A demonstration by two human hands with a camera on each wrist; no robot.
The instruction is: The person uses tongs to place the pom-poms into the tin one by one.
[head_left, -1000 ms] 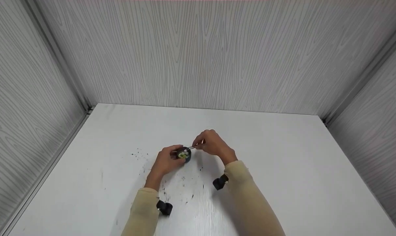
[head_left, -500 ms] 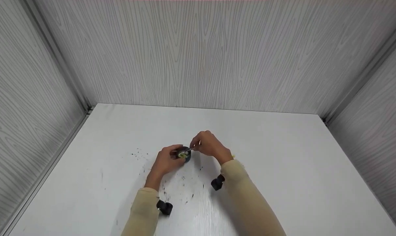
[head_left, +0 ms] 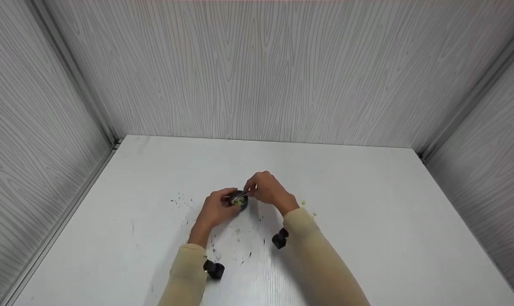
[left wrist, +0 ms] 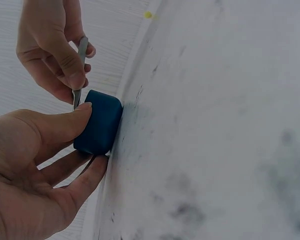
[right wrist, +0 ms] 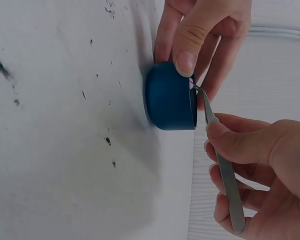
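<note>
Left hand (head_left: 214, 209): fingers curled round blue cup (right wrist: 170, 96), steadying it.
Right hand (head_left: 267, 190): pinching tweezers (right wrist: 221, 167), tips inside cup rim.
Cup: on tabletop (head_left: 367, 221), near middle.
Nearby: dark specks (head_left: 239, 238).

A small round dark-blue dish (right wrist: 170, 96) stands upright on the white table, just left of centre in the head view; its walls are low and smooth, and pale yellow-green bits (head_left: 238, 202) show inside its open top. Thin metal tweezers (right wrist: 221, 165) are tilted with their tips dipped over the dish's rim at about 3 o'clock; the left hand (head_left: 214, 208) grips the dish's wall from 9 o'clock, and the right hand (head_left: 267, 191) pinches the tweezers at 2 o'clock.
</note>
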